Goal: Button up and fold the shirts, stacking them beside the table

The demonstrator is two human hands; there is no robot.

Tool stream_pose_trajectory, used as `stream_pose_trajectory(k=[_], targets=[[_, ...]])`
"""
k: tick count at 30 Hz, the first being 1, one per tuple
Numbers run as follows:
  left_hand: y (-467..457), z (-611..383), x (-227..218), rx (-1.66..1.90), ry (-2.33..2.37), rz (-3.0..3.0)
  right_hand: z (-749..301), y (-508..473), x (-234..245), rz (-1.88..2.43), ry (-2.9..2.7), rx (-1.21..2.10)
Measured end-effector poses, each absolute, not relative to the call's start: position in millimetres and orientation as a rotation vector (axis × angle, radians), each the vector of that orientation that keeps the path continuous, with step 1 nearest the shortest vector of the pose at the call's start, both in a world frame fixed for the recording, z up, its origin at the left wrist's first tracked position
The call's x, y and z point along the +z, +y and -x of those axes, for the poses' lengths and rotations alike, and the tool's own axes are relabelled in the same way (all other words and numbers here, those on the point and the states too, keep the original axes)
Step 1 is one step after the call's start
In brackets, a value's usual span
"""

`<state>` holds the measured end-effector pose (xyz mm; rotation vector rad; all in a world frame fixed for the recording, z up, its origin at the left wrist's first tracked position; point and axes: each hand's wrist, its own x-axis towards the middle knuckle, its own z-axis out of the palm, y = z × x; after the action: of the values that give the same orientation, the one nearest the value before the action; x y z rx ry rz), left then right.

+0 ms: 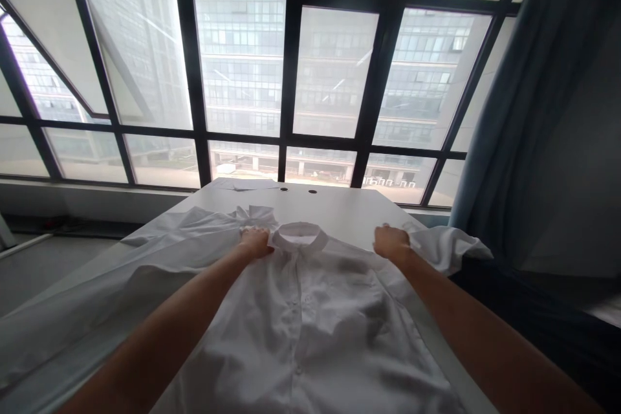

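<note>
L hand (255, 241) had its fingers (251, 231) curled down, pinching the cloth of a white shirt (303, 330) just beside the collar (297, 237). R hand (392, 242) had its fingers (385, 230) bunched on the shirt's other shoulder, well apart from the collar and near the sleeve. Couldn't tell how tight that grip was, since the fingertips were partly hidden in the folds.

Shirt lay front up on a white desk (349, 213), collar toward the far edge, buttons (297, 304) running down the middle toward the person, bottom of the shirt out of view. Cloth was rumpled w/ soft creases. L sleeve (182, 225) was spread out toward the desk's left edge, w/ cloth draped over that edge. R sleeve (449, 248) was bunched up and stuck out past the right edge, above something dark (528, 317), too shadowed to tell what.

Near the far edge were two small round holes (284, 189) in the desk and a flat white sheet (247, 184). Past that, a big dark-framed window (291, 45) looked onto an office bldg (242, 65). Blue curtain (490, 110) hung on the right, grey floor (48, 272) showed on the left.
</note>
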<state>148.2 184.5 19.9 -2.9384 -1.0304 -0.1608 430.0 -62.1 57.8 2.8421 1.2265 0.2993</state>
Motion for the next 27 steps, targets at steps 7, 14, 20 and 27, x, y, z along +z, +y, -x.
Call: stream_pose_trajectory(k=[7,14,20,27], targets=[[186.9,-146.9,33.5,-0.353,-0.687,3.096,-349.0,-2.2,51.2,-2.692,1.91,0.159],[205.6,-136.9,58.0,-0.276,-0.425,3.362,-364.4,16.8,67.1,-2.685,1.964,0.145],[184.3,-157.4,62.3,-0.982,-1.037,2.733,-355.8,39.2,63.9,-3.172,1.736,0.526],[129.9,-163.5,19.4,-0.446,-0.981,3.062,-293.0,33.3,22.3,-2.874,1.898,0.059]])
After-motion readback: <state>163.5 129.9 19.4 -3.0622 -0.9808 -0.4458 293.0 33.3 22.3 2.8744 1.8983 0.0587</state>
